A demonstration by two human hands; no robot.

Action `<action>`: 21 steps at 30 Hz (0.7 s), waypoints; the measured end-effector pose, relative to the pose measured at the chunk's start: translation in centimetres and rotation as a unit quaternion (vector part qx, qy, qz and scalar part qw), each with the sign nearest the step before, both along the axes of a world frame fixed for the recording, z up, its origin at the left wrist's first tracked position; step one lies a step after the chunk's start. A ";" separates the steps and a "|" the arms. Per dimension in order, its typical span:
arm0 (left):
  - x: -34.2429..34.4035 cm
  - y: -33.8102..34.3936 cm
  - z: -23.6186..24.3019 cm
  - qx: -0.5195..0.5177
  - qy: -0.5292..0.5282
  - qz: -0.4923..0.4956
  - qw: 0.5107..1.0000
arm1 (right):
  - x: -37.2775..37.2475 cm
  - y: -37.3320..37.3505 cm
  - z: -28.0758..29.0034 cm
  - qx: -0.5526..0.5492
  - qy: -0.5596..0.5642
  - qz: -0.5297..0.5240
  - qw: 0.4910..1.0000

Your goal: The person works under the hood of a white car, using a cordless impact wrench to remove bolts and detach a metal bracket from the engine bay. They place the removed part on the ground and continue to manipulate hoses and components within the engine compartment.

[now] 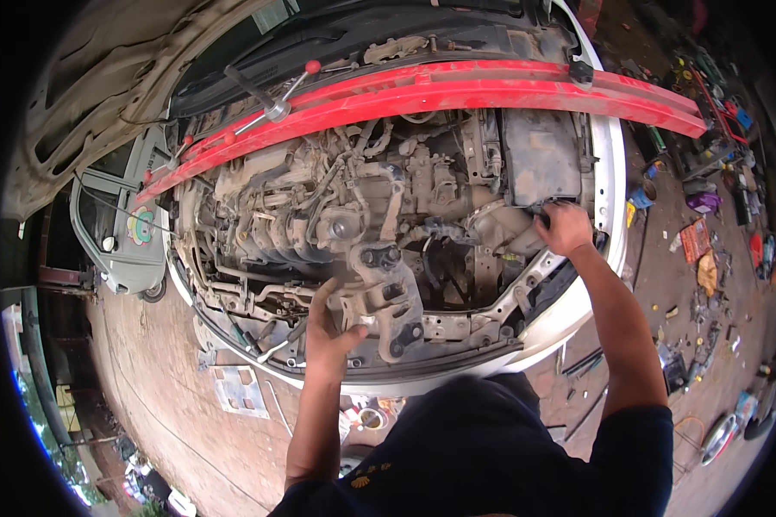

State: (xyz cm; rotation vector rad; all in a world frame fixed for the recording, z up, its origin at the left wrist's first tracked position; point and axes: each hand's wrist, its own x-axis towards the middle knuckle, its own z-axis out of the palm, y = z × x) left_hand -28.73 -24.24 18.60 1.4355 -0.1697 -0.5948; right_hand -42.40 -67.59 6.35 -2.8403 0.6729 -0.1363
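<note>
At nine o'clock stands a grey car (pixel 134 250) with a round green sticker. Between seven and eight, a flat metal plate (pixel 237 389) with holes lies on the ground. A red beam (pixel 422 96) runs over the car's dusty engine (pixel 297 202), from between nine and ten, through twelve, to just past two. At seven o'clock, the left hand (pixel 329 340) is half open, its thumb and fingers set around the left side of a dusty metal bracket (pixel 398 306). The bracket is just below the middle, toward six, over the front of the engine; whether it rests there, I cannot tell. Near three o'clock, the right hand (pixel 569 228) has its fingers curled by the lower edge of a dark box (pixel 541 159); what they grip is hidden. A round silver ring (pixel 719 439) lies at four.
</note>
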 end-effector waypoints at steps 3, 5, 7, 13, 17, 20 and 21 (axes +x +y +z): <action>-2.8 2.8 1.4 0.010 -0.058 0.004 0.998 | -0.4 -0.9 -1.0 -0.007 -0.036 -0.001 0.999; -4.8 4.5 2.4 0.025 -0.055 0.028 0.998 | -0.4 -0.7 -0.9 0.009 -0.074 -0.015 0.997; -6.2 6.9 2.7 0.049 -0.095 0.029 0.994 | -0.8 0.9 -0.2 0.056 -0.177 -0.046 0.982; -10.5 13.2 3.0 0.136 -0.124 0.104 0.977 | -4.3 16.7 3.3 0.349 -0.248 0.048 0.902; -11.5 14.2 2.3 0.090 -0.085 0.118 0.985 | -6.0 26.0 5.2 0.479 -0.049 0.213 0.850; -12.2 14.4 1.2 0.075 -0.069 0.117 0.988 | -6.6 31.3 5.8 0.525 0.030 0.240 0.816; -12.4 14.3 1.0 0.078 -0.073 0.112 0.988 | -6.7 32.7 7.2 0.548 0.035 0.250 0.797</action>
